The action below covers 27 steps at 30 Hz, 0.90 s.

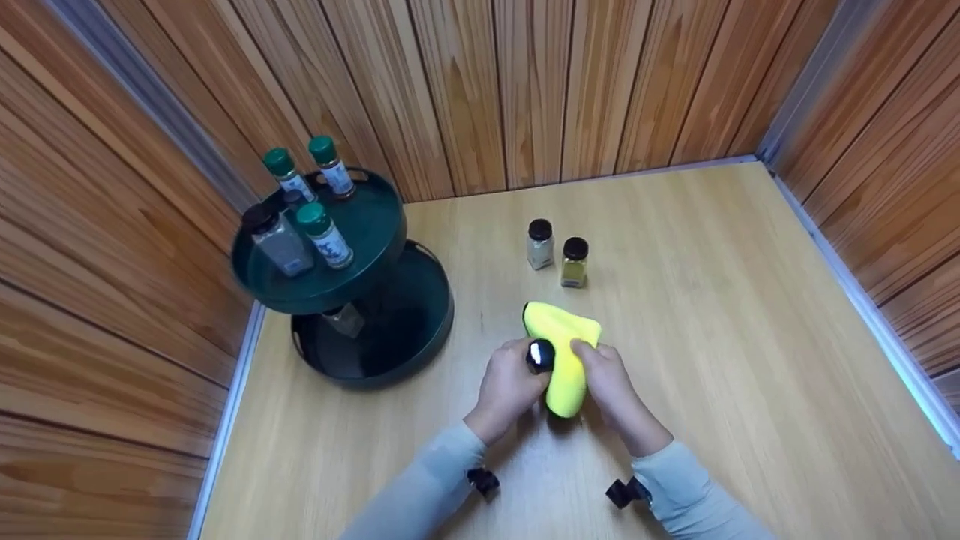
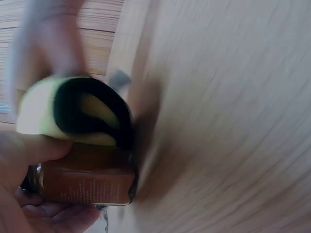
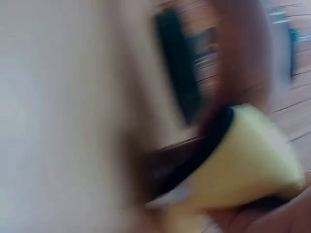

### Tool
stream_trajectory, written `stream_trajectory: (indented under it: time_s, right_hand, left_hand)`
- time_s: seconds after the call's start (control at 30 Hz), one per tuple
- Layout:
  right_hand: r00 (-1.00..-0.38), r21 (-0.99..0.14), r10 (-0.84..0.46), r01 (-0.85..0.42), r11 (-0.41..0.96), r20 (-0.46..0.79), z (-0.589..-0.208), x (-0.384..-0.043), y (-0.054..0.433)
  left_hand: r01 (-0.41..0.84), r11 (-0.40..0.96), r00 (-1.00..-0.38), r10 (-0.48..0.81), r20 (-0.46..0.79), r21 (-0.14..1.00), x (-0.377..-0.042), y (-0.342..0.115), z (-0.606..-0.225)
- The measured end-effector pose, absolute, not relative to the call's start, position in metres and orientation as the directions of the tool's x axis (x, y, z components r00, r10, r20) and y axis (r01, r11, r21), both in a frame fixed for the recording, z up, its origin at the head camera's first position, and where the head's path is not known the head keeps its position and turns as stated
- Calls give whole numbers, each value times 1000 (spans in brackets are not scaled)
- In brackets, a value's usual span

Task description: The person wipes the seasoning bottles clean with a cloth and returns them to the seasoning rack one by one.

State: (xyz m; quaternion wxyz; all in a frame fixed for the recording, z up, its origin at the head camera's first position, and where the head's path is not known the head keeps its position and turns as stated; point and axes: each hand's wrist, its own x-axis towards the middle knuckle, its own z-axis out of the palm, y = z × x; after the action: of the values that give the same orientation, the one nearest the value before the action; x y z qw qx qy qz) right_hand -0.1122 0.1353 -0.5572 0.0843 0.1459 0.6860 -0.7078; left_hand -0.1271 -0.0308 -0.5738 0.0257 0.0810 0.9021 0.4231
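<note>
In the head view, the left hand (image 1: 511, 384) grips a spice jar whose black cap (image 1: 540, 355) faces up toward the camera. The left wrist view shows that jar (image 2: 87, 179) as square glass with reddish-brown contents and small printed text, held between thumb and fingers. A folded bright yellow cloth (image 1: 568, 337) with a dark edge is pinched by the right hand (image 1: 611, 379), its thumb on top. The cloth lies against the side of the jar. Most of the jar is hidden in the head view by the left hand and the cloth. The right wrist view is blurred.
Beyond the hands stand a jar with pale contents (image 1: 540, 246) and a jar with yellow-green contents (image 1: 574, 264), both black-capped. At left is a dark green two-tier round rack (image 1: 390, 375). Its top holds green-capped bottles (image 1: 330, 244) and a larger jar (image 1: 285, 247); a jar (image 1: 345, 319) stands below.
</note>
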Motion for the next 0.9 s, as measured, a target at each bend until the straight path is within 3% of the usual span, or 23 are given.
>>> stream_trajectory:
  time_s: [0.17,0.43,0.63,0.9]
  right_hand:
    - [-957,-953,73,271,-134,-282,-536,-107,130]
    - [-958,-937,91,242,-252,-272,-546,-109,141]
    - [-952,-946,118,256,-199,-282,-560,-107,141]
    - [-966,-977,161,184,-112,-200,-566,-99,135]
  left_hand:
    - [120,640,-989,147,32,759,-123,-35,-576]
    - [83,604,-991,131,3,792,-124,-31,-579]
    - [1,538,-997,70,-43,843,-119,-30,-582]
    - [38,488,-999,52,15,872,-110,-29,-568]
